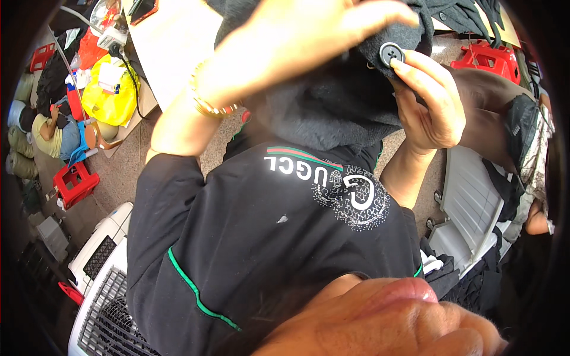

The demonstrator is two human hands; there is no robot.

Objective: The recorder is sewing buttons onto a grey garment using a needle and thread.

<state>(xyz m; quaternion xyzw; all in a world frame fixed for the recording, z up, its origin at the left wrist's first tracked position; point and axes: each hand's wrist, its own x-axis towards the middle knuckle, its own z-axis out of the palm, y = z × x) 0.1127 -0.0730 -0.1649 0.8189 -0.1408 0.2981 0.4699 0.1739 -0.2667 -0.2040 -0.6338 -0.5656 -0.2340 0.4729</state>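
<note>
A dark grey fuzzy garment (pixel 332 107) hangs in front of my chest, held up by both hands. My left hand (pixel 297 35) lies across its top edge, fingers closed on the cloth; a gold bracelet (pixel 208 107) rings that wrist. My right hand (pixel 427 101) pinches the fabric just under a round dark button (pixel 392 54) with several holes, thumb tip touching the button's rim. Below the garment is my black shirt (pixel 267 237) with green piping and a sparkly round print.
A white table (pixel 172 47) stands beyond the garment. On the floor at left lie a yellow bag (pixel 110 95), red plastic stools (pixel 74 184) and a seated person (pixel 50 133). A white cooler (pixel 101 279) is at lower left, white slatted panels (pixel 475 202) at right, another red stool (pixel 490 59) upper right.
</note>
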